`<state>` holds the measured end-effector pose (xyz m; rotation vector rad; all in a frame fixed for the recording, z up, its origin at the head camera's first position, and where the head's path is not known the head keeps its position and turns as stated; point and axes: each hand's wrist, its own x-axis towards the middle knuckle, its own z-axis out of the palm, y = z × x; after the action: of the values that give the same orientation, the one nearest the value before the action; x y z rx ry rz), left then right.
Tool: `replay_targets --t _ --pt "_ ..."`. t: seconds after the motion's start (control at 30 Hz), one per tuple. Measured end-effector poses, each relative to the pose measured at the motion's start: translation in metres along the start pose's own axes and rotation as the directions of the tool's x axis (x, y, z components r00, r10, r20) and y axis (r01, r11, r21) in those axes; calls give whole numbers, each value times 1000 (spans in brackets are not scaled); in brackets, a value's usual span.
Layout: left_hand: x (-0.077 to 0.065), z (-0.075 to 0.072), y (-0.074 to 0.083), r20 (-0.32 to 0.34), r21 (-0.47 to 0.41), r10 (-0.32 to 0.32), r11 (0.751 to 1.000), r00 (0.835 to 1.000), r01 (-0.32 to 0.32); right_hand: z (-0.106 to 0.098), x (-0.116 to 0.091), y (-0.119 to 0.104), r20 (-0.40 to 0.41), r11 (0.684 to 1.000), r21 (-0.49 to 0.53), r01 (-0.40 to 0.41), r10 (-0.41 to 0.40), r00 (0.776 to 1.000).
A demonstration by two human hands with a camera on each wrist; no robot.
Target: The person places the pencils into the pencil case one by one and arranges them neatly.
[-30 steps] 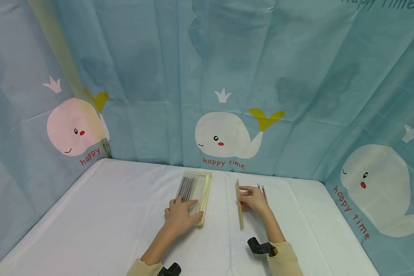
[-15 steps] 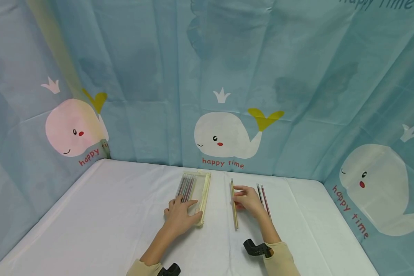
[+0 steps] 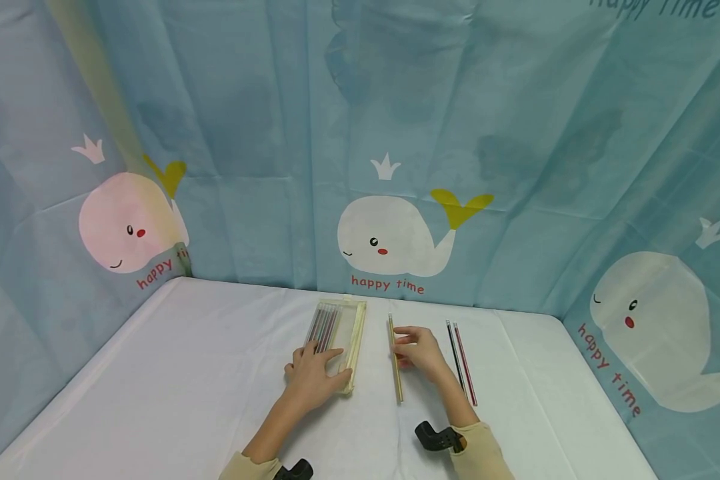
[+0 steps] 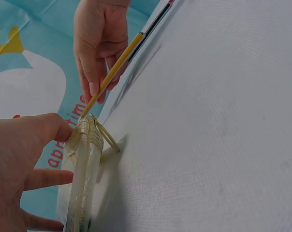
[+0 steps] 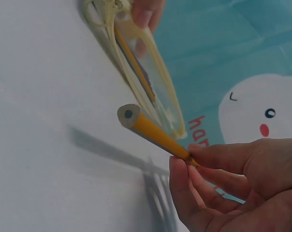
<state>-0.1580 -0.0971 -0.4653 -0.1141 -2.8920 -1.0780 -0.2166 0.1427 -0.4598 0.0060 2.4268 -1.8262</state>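
Currently I see the right hand (image 3: 421, 350) pinching a yellow pencil (image 5: 160, 137) above the desk (image 3: 186, 387), near the clear pouch (image 3: 358, 340). My left hand (image 3: 313, 377) rests across that pouch, fingers spread, with more pencils (image 3: 321, 327) inside. To the right, I have a dark pencil (image 3: 455, 353) beside a red pencil (image 3: 465, 360).

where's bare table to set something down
Bare tablecloth: left of the pencil case, right of the red pencil. Crowded: the middle, where the left hand rests on the case and the right hand holds the yellow pencil.
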Motion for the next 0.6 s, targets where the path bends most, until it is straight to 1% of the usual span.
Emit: replay_targets --t 0.37,0.6 --pt "0 0 0 -3 -6 -4 1000 1000 4 13 3 -1 20 1000 -10 4 -4 1000" --pt "1 1 -1 -5 11 -5 1000 1000 5 21 8 -2 43 1000 -22 12 -11 999"
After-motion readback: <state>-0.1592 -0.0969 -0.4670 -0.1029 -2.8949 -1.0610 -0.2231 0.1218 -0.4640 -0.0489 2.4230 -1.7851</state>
